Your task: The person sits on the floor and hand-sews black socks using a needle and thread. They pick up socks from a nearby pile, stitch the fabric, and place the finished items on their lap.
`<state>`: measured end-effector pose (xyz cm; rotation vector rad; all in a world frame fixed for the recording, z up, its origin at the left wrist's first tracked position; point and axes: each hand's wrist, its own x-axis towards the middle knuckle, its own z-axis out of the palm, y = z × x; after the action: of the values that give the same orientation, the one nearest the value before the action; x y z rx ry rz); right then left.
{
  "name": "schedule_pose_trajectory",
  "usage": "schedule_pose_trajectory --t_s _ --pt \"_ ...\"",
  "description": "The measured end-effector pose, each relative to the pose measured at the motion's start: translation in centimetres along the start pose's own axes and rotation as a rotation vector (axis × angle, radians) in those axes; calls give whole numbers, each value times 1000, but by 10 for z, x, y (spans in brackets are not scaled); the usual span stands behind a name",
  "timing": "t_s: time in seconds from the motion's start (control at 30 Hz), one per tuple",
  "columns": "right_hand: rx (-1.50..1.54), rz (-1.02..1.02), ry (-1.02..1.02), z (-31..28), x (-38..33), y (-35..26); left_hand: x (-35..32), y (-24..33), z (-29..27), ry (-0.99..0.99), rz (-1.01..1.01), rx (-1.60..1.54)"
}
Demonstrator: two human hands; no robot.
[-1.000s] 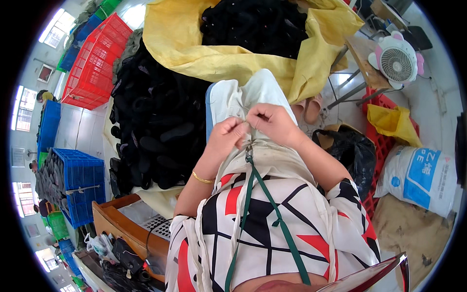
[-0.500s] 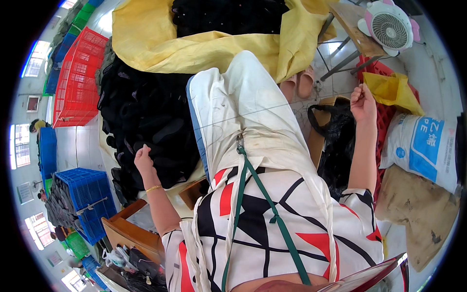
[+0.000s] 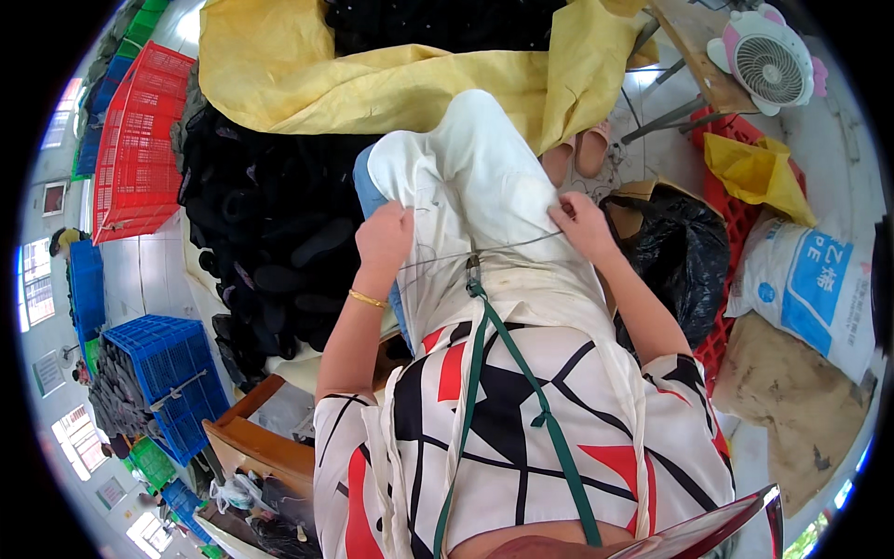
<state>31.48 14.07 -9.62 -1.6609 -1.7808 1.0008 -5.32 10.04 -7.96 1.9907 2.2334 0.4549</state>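
Note:
A thin dark thread (image 3: 503, 248) spans my lap between my two hands. My left hand (image 3: 385, 240) is closed on one end of it, over the left thigh of my white apron (image 3: 507, 200). At the other end, my right hand (image 3: 583, 225) pinches the thread beside the right thigh. More loose dark strands lie on the apron near the left hand. A green cord (image 3: 498, 337) hangs from my neck down to a small metal piece (image 3: 473, 270) at my waist; its kind is unclear.
Left of my legs lies a heap of black, sole-shaped fabric pieces (image 3: 270, 233). Ahead is a yellow sack (image 3: 372, 88) holding black pieces. Red (image 3: 140, 140) and blue (image 3: 168, 373) crates stand left. At right are a black plastic bag (image 3: 684, 261), a white sack (image 3: 792, 289) and a fan (image 3: 769, 61).
Both hands have come inward from wide apart to above my thighs. The thread stretched between them now spans a shorter distance across my lap.

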Motion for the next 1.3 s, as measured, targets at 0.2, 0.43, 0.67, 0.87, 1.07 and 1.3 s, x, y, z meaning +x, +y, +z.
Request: schedule_pose_trajectory --t_s 0.2,0.43,0.67,0.87,1.07,1.3 --pt "-10 -51 68 -21 25 -58 30 -73 -85 382 -232 -133" --pt "-110 -134 144 -8 20 -72 0 -124 -4 356 -90 123" --pt "233 -122 -7 23 -9 -154 30 56 -45 -86 154 -963" --pt "437 -125 56 40 -37 -152 10 114 -37 -435 -38 -1398" --pt "416 -121 12 6 -44 -129 17 119 -40 -441 -330 -1601" --pt "324 352 729 -52 -98 84 -2 55 -31 -214 -217 -1049"
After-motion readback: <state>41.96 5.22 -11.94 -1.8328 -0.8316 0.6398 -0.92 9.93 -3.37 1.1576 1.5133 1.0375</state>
